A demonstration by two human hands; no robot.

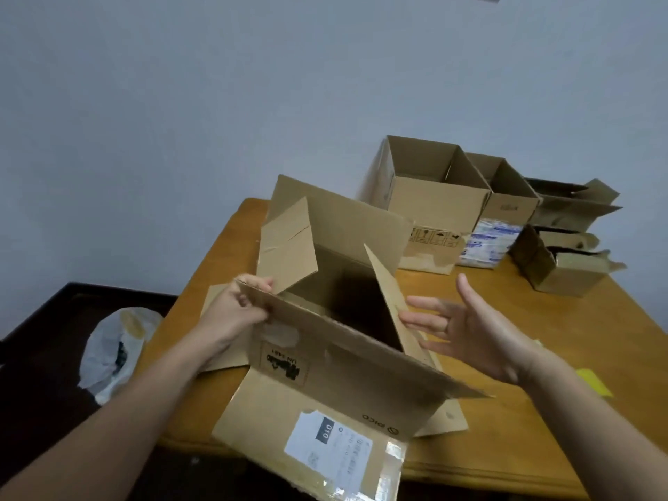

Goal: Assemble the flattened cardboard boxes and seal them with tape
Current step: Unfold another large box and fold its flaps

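Forearms enter from the near side, bare, one to each flank of the work.

Left hand: fingers curled, pinching the left corner of the near flap. Right hand: spread, fingers straight, holding nothing; its fingertips are at the right side flap, contact not confirmed.

Item in work: the cardboard box stands opened into shape at the front of the wooden table, its labelled wall overhanging the table edge. All four flaps are raised; the left side flap leans inward and the far flap stands up.

Assessment: squaring is done and flap folding is in hand; nothing on this end is sealed. The next move calls for the two side flaps to go down first, then the long flaps over them, meeting flush along the centre. The right hand is placed to push its flap in.

Surroundings: a flat cardboard sheet lies under the box on the left. Well behind are a large open box, a smaller open box and two darker cartons. A white plastic bag sits off the table, left.

Obstruction: no tape is in view. The overhang makes the box liable to tip when pressed.
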